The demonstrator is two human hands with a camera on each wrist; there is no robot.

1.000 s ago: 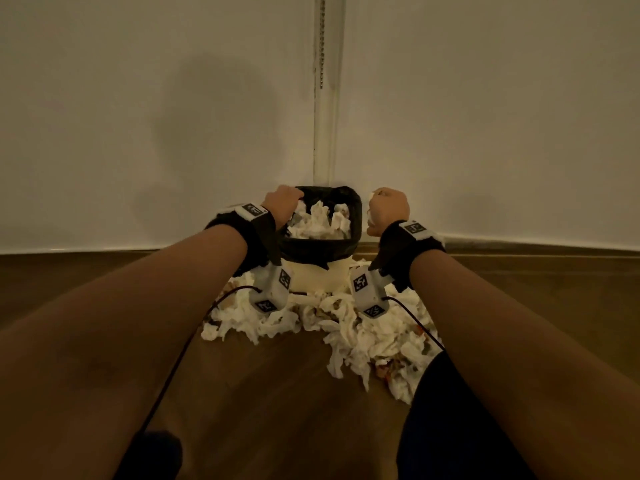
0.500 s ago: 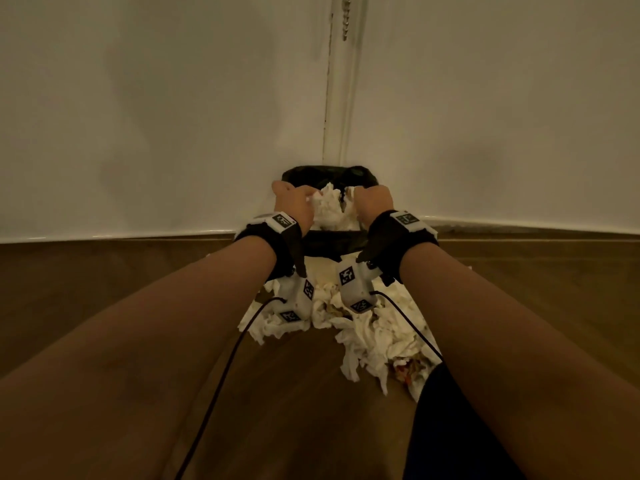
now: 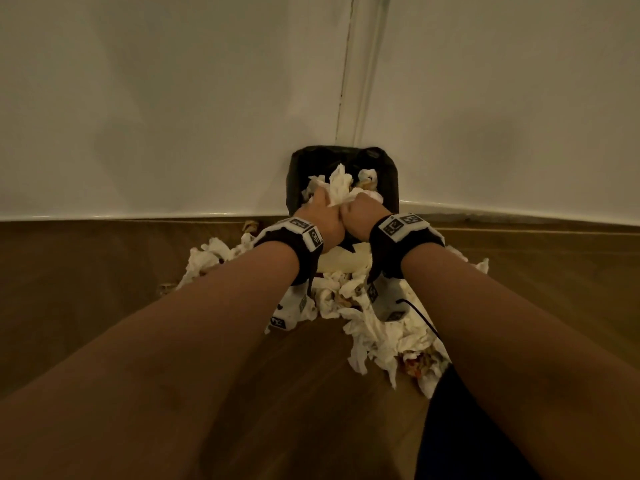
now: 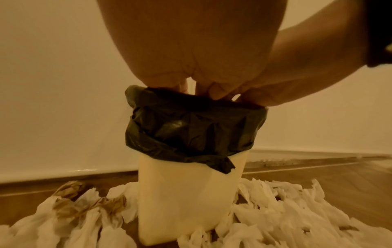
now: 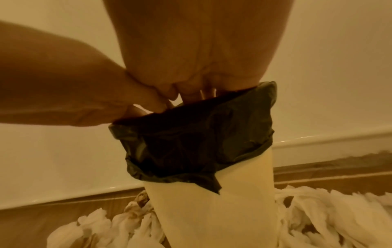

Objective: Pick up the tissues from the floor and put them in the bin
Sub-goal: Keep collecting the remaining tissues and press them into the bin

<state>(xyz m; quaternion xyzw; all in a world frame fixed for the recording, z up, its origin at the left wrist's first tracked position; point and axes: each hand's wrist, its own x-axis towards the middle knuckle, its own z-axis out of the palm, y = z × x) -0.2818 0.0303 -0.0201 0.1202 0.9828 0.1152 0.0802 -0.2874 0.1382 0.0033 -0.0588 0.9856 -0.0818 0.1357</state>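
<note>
Over bin (image 3: 393, 174) | both hands press tissues (image 3: 341, 185) inside | liner (image 4: 191, 130) black

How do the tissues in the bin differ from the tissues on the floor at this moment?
The tissues in the bin are a small wad inside the black liner, with the left hand and right hand pushed into them; the tissues on the floor spread wide around the bin's base, untouched. Some floor tissues look stained brown; the bin tissues look mostly white. Both are crumpled.
</note>
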